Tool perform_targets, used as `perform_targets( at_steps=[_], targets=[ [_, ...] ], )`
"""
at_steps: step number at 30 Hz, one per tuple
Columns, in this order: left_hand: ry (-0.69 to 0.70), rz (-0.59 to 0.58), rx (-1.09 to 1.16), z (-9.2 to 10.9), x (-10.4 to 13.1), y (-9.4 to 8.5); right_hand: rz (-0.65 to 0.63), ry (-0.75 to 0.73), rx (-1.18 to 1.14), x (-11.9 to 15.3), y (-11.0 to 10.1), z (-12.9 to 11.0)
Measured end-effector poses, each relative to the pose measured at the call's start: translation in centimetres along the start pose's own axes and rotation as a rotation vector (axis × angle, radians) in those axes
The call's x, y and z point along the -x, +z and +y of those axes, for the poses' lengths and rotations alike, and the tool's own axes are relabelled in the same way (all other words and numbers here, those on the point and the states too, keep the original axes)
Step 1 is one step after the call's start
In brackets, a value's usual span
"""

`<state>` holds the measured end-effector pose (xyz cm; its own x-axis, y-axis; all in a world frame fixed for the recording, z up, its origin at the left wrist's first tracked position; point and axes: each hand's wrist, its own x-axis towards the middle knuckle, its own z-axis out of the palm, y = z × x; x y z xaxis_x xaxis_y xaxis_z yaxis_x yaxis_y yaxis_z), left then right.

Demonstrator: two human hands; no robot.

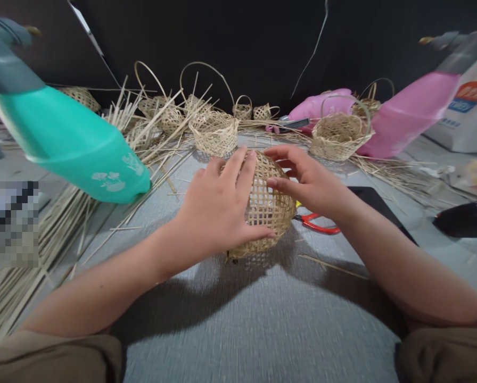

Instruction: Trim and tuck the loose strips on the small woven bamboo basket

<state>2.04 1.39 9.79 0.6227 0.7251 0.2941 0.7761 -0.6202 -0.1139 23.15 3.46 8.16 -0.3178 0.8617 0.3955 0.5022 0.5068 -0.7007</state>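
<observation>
A small woven bamboo basket (267, 205) with an open lattice sits on the grey tabletop in front of me, its body rounded toward me. Across its left side and top lies my left hand (222, 205), thumb along the near side and fingers reaching over the far side, holding it. My right hand (298, 173) grips the upper right of the basket between thumb and curled fingers. The fingertips on the far side are partly hidden. Just right of the basket, scissors with red handles (320, 226) lie partly under my right wrist.
A teal spray bottle (79, 143) leans at left above bundled bamboo strips (42, 266). Finished baskets, including a handled one (214, 133) and another (336, 135), stand at the back. A pink spray bottle (416, 114) and a black flat object (376, 205) are at right.
</observation>
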Motion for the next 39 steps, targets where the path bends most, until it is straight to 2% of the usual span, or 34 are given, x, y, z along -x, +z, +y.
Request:
perform_targets(
  at_steps=[8, 19, 25, 30, 34, 37, 39],
  targets=[
    [0.002, 0.020, 0.006, 0.0, -0.1, -0.1, -0.105, 0.055, -0.081, -0.2, -0.8, 0.5],
    [-0.002, 0.010, 0.007, 0.0, -0.1, -0.1, -0.065, -0.044, 0.040, 0.2, -0.5, 0.1],
    [0.031, 0.036, 0.025, -0.1, 0.0, 0.1, 0.040, -0.040, 0.055, 0.4, 0.3, 0.1],
    [0.030, 0.043, 0.030, -0.6, -0.1, 0.0, -0.102, -0.013, -0.037, 0.1, -1.1, 0.5],
    [0.116, 0.093, 0.073, -1.2, -0.3, 0.0, -0.197, 0.080, -0.062, 0.1, -2.2, 0.8],
    [0.160, 0.116, 0.085, -1.5, -0.4, 0.1, -0.276, 0.084, -0.108, 0.0, -2.2, 0.9],
    [0.171, 0.117, 0.087, -1.8, -0.6, 0.1, -0.279, 0.073, -0.154, 0.1, -1.8, 0.9]
  ],
)
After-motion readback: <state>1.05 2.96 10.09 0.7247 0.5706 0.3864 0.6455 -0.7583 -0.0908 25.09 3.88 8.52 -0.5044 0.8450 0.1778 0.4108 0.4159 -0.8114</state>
